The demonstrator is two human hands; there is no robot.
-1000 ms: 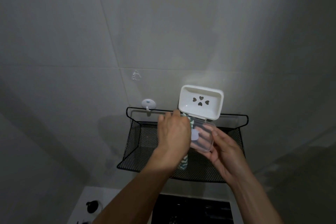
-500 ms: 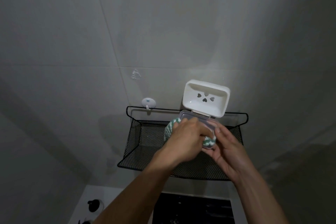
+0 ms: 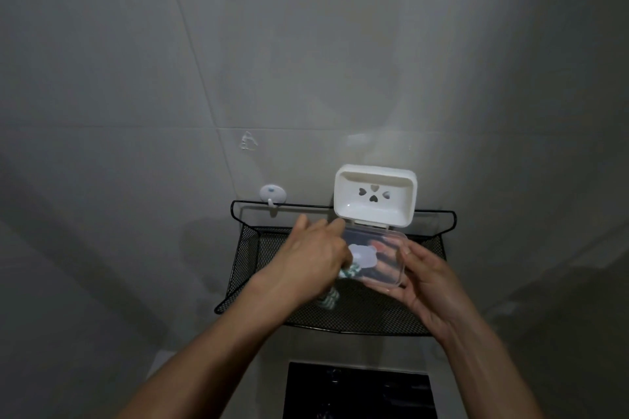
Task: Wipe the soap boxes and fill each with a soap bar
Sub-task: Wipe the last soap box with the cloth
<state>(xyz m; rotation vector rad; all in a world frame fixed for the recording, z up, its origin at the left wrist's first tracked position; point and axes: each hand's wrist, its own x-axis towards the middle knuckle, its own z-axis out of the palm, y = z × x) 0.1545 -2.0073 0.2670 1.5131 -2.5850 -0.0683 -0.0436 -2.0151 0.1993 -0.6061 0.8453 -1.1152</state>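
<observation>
Two bare forearms reach up from the bottom of the view toward a tiled bathroom wall. The left hand [image 3: 315, 258] sits at about 9 o'clock from the soap box, its fingers curled round a green-and-white patterned cloth [image 3: 328, 298] that it presses against the clear lid's left edge; a tail of cloth hangs below the palm. The right hand [image 3: 425, 282] cups the clear lid [image 3: 377, 257] from beneath at 4 o'clock, thumb on its right rim and fingers showing through the plastic.

The soap box [image 3: 374, 196] is open: its white tray, pierced with heart-shaped holes, stands upright at 12 o'clock above the hinged lid. The tray holds nothing. Both sit in front of a black mesh shelf [image 3: 253, 269] fixed to the wall, with a white hook [image 3: 272, 196] at 10 o'clock from the box.

Half a second earlier the left hand covered the lid's middle with the cloth bunched on top; now it has slid to the lid's left side, baring most of the lid.
</observation>
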